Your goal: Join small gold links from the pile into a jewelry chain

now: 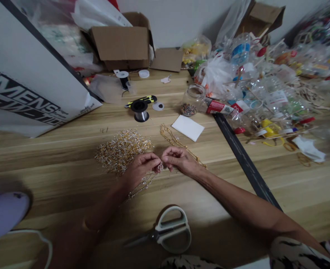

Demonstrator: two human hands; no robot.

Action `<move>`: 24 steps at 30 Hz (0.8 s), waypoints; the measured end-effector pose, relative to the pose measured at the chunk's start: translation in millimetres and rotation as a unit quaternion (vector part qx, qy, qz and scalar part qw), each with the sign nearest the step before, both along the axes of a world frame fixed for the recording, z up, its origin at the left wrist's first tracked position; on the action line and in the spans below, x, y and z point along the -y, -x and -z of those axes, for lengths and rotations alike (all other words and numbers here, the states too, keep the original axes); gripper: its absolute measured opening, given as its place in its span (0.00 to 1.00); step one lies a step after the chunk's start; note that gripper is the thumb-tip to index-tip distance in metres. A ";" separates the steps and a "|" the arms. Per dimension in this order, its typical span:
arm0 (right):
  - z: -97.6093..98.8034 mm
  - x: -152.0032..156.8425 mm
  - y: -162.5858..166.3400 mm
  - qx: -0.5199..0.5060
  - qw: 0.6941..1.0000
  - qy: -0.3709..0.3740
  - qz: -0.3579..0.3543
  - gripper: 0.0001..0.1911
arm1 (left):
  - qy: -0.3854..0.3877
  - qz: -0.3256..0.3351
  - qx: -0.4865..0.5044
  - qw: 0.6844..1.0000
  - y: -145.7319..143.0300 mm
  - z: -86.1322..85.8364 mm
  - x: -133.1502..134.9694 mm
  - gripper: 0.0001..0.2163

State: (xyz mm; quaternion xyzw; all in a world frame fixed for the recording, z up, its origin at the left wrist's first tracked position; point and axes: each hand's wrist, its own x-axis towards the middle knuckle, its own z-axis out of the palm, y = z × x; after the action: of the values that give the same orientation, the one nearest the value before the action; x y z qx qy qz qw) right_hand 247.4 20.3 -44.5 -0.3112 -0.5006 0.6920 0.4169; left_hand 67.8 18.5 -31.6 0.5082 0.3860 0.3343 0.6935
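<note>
My left hand (145, 167) is closed, thumb against fingers, on a silver chain (142, 185) whose ring-like end shows at the fingertips. The rest of that chain trails down onto the wooden table below the hand. Close beside it, my right hand (178, 160) pinches at the same spot; whatever lies between its fingertips is too small to make out. A heap of small gold and silver jewellery pieces (123, 147) lies just left of and behind my left hand. A gold chain (176, 141) is stretched on the table behind my right hand and partly under its wrist.
Scissors (170, 231) lie near the front edge. Behind the hands are a wire spool (140, 111), a yellow-black cutter (142, 100), a jar of beads (191, 101) and a white card (187, 127). Plastic bottles (274, 89) crowd the right; a large white box (27, 74) stands left.
</note>
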 end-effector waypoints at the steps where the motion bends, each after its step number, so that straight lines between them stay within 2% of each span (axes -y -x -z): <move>1: -0.3 0.1 0.0 0.003 1.000 0.001 -0.002 0.08 | 0.002 0.000 0.002 1.000 0.0 0.4 0.0 0.08; 8: -1.0 0.9 -0.5 0.012 1.000 0.007 -0.010 0.08 | -0.016 0.007 -0.041 0.999 1.3 2.3 -1.4 0.05; 24: -3.8 0.0 0.1 0.005 1.000 0.017 -0.020 0.08 | -0.004 0.007 -0.058 0.998 0.9 2.6 -0.8 0.04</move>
State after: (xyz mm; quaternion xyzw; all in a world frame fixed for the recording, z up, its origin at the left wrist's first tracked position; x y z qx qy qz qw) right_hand 247.2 20.3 -40.8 -0.3116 -0.4972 0.7070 0.3948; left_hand 66.9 19.4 -34.2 0.5319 0.4213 0.3008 0.6702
